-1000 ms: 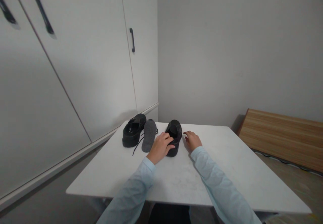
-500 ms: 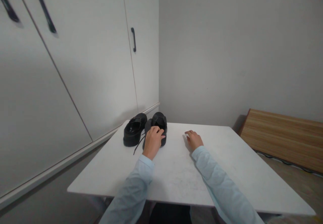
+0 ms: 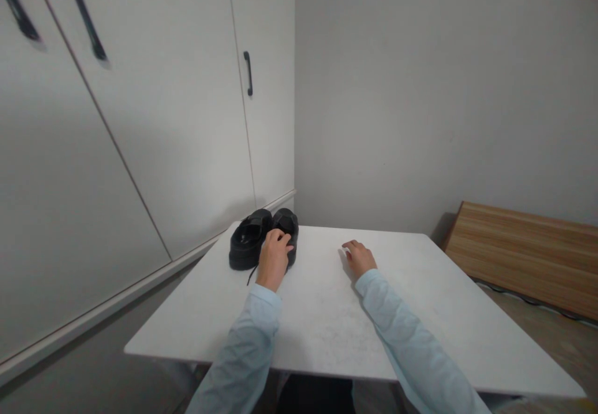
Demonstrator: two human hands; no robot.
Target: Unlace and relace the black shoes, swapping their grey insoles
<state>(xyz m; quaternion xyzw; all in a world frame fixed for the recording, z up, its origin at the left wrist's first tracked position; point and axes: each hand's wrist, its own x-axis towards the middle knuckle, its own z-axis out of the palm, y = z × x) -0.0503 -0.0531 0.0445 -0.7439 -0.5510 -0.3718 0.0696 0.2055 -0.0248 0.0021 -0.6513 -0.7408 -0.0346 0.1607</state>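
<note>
Two black shoes stand side by side at the far left of the white table (image 3: 327,314). My left hand (image 3: 275,258) is closed on the rear of the right-hand black shoe (image 3: 286,220), covering part of it. Close beside it on the left is the other black shoe (image 3: 247,239), its opening facing up. A black lace (image 3: 252,275) trails onto the table near my left wrist. My right hand (image 3: 359,258) rests on the tabletop right of the shoes, fingers loosely bent and apart, holding nothing.
White cabinet doors (image 3: 163,121) with dark handles (image 3: 248,73) run along the left side. A grey wall (image 3: 420,103) rises behind the table. Beyond the table's right edge is a wood-grain board (image 3: 523,252), with a dark cable (image 3: 527,301) along its lower edge.
My left hand has shifted slightly left with the right-hand shoe, which now sits closer to the other shoe. My right hand has stayed in place.
</note>
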